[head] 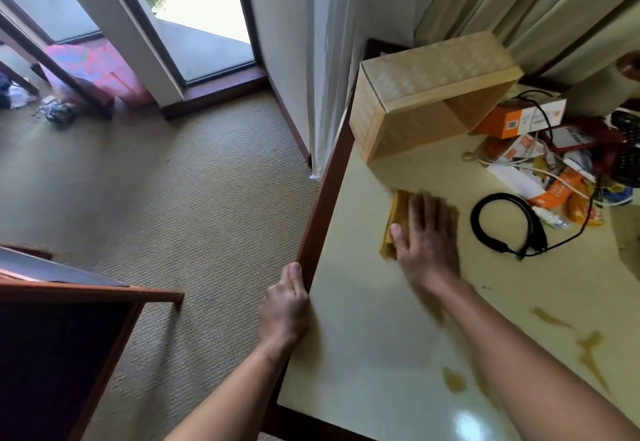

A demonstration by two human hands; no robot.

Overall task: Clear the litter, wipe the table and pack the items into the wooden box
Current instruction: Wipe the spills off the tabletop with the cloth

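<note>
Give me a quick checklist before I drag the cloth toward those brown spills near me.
1. Right hand flat on the folded yellow cloth: ok.
2. Left hand bracing the table's dark wooden edge: ok.
3. Brown spill streaks wiped: not ok.
4. Coiled black cable clear of the path: ok.
5. Litter pile cleared: not ok.
6. Woven wooden box upright for packing: not ok, on its side.

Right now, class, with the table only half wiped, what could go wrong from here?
1. The right hand presses the yellow cloth close to the black cable; a wide stroke could snag it.
2. The brown spills near the right forearm could smear onto it.
</note>
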